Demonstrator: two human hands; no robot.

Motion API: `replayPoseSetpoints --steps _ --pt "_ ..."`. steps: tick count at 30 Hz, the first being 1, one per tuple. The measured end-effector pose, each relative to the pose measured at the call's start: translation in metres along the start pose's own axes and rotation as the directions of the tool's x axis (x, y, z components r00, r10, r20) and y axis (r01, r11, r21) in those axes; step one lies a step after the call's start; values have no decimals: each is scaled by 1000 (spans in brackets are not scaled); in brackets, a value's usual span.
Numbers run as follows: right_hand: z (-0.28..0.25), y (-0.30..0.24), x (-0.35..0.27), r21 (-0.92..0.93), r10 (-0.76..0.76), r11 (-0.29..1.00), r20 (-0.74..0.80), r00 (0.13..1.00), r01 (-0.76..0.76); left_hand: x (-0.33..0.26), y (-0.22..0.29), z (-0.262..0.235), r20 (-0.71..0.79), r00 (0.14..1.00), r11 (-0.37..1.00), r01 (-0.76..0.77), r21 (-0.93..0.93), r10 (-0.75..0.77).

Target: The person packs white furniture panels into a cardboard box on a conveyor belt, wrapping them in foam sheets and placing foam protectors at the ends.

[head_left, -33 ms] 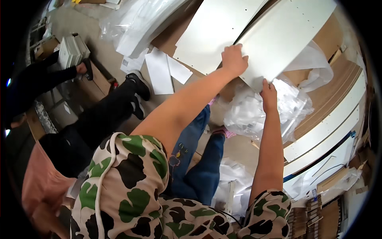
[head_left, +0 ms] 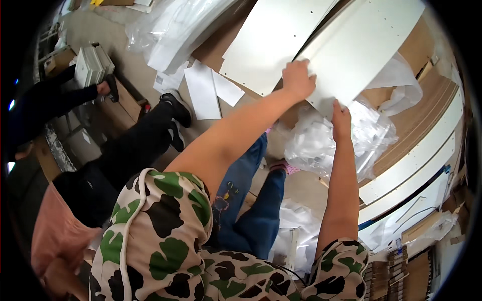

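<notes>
A long white board [head_left: 359,47] reaches away from me at the upper right. My left hand [head_left: 299,80] is closed on its left edge near the close end, the fingertips over the top face. At the near right corner, my right hand [head_left: 341,121] grips the board with the thumb on top; its other fingers are hidden beneath. Beside it on the left lies another white board [head_left: 273,42] with small holes along its edges, a dark gap between the two. Under the near end sits a clear plastic bag [head_left: 311,145] of white pieces.
White sheets [head_left: 203,93] and plastic-wrapped boards [head_left: 175,40] lie on the left. Brown boards [head_left: 427,123] and white strips [head_left: 411,170] are stacked at right. A person in dark trousers [head_left: 135,135] stands at left; another's hand [head_left: 104,89] is by stacked white panels [head_left: 90,65].
Almost nothing differs. The whole view has shifted very slightly, and both hands keep their places on the white board.
</notes>
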State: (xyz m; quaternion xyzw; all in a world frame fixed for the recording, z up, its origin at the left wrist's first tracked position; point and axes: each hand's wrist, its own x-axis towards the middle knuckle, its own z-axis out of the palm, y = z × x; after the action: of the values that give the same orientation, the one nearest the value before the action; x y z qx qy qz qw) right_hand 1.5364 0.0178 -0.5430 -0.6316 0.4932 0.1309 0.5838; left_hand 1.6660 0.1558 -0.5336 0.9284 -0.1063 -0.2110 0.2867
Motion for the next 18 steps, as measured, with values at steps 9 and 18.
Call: replayPoseSetpoints --steps 9,18 --pt "34 -57 -83 52 -55 997 -97 994 60 42 25 -57 -16 959 927 268 -264 -281" --pt "152 -46 -94 -262 -97 954 186 978 144 19 -89 -151 -35 921 859 347 -376 -388"
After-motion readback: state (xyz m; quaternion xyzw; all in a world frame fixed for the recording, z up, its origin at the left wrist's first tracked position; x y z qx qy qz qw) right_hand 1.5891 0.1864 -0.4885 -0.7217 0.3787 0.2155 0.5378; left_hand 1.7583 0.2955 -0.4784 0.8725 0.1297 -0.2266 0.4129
